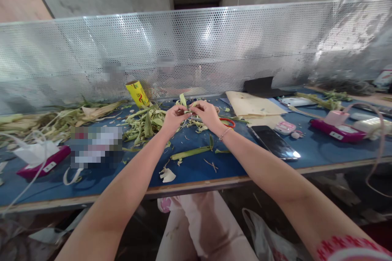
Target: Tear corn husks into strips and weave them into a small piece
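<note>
My left hand and my right hand meet above the blue table, fingers pinched together. Between them is a pale green leaf piece, its tip sticking up; the fingers cover its lower part. Just left of my left hand lies a heap of torn green leaves. A red loop handle, perhaps of scissors, shows beside my right wrist. Nearer to me lie a green stalk and a white scrap.
A perforated metal screen runs behind the table. A yellow tube leans at the back. At right are brown paper, a phone and a purple power strip. Another power strip and dried husks lie left.
</note>
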`<action>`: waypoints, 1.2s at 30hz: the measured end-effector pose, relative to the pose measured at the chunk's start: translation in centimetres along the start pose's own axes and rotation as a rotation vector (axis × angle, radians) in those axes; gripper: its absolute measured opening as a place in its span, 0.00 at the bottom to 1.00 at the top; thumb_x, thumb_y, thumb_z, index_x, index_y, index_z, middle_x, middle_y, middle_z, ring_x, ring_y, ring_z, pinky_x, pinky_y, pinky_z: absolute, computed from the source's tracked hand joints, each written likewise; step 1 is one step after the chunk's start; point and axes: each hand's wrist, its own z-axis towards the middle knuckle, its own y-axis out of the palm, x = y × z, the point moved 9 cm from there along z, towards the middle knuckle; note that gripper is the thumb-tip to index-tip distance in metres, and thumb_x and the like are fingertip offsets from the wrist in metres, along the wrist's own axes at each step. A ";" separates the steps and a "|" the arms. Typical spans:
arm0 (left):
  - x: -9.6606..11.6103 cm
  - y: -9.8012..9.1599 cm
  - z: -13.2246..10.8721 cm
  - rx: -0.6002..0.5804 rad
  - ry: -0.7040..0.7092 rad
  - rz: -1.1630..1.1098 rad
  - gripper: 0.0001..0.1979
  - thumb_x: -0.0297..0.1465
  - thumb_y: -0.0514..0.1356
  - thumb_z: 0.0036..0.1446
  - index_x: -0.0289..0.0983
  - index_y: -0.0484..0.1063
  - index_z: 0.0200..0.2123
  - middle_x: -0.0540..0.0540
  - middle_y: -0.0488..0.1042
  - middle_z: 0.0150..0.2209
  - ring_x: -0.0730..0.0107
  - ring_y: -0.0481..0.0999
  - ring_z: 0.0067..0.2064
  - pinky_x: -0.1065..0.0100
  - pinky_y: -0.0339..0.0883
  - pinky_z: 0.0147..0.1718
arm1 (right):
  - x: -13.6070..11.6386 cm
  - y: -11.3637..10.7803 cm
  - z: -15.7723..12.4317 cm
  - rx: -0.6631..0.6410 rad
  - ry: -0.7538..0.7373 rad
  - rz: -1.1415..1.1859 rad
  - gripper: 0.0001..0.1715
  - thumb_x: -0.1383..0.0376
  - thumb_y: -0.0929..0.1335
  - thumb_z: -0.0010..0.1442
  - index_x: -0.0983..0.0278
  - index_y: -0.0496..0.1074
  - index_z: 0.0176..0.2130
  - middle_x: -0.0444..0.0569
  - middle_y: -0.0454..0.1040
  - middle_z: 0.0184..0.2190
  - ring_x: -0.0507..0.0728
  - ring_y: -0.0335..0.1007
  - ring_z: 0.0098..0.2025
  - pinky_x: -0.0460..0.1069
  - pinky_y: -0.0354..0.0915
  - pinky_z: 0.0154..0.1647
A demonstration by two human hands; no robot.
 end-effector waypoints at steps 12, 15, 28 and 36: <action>3.6 0.0 -0.8 0.072 0.428 0.470 0.05 0.29 0.61 0.44 0.35 0.67 0.24 0.47 0.67 0.30 0.74 0.68 0.32 0.73 0.65 0.27 | 3.9 0.8 -0.8 0.169 0.343 0.540 0.15 0.68 0.72 0.40 0.64 0.63 0.27 0.40 0.69 0.22 0.47 0.66 0.26 0.45 0.65 0.33; 4.8 0.6 -1.5 0.056 0.556 0.571 0.04 0.29 0.60 0.45 0.36 0.66 0.24 0.46 0.67 0.31 0.73 0.68 0.36 0.73 0.66 0.28 | 4.2 2.3 -1.1 0.049 0.439 0.683 0.12 0.68 0.73 0.39 0.66 0.66 0.24 0.42 0.68 0.23 0.44 0.64 0.25 0.41 0.64 0.31; 4.5 1.2 -1.5 0.006 0.574 0.613 0.03 0.29 0.60 0.47 0.36 0.68 0.25 0.48 0.68 0.27 0.76 0.67 0.29 0.73 0.62 0.24 | 3.2 2.1 -0.5 -0.054 0.310 0.664 0.17 0.64 0.75 0.35 0.64 0.66 0.25 0.37 0.66 0.20 0.44 0.60 0.23 0.42 0.60 0.26; 4.0 1.6 -1.4 -0.051 0.502 0.622 0.03 0.29 0.57 0.50 0.37 0.68 0.27 0.46 0.69 0.31 0.72 0.68 0.34 0.71 0.63 0.28 | 2.7 1.6 -0.6 -0.044 0.281 0.574 0.18 0.60 0.73 0.39 0.62 0.63 0.28 0.36 0.66 0.21 0.45 0.62 0.24 0.42 0.62 0.27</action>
